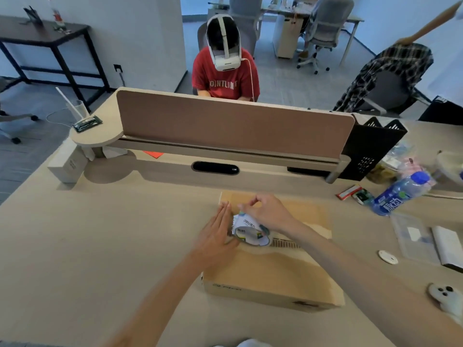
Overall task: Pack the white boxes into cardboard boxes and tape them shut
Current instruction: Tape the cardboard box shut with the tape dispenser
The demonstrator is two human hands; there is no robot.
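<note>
Taping under way on a closed brown cardboard box (273, 269) lying flat on the beige tabletop (100, 234), near its front edge. Best done by keeping the strip centred along the seam between the flaps, pulling it taut and low, then pressing it down firmly behind the roll so no bubbles or lifted edges remain; judged from the pose, only the start of the seam is covered.

Left hand (215, 236) spread flat, fingers straight and together, pressing on the box's left top edge, gripping nothing. Right hand (265, 211) curled above the round roll of clear tape with a white printed core (250, 234), its grip pinched at thumb and forefinger, seemingly on the tape's loose end, though too blurred to say for sure.

Roll resting on the box lid near the middle seam, just under the right hand and touching the left hand's fingertips. No loose white boxes visible beside the carton; presumably inside.
</note>
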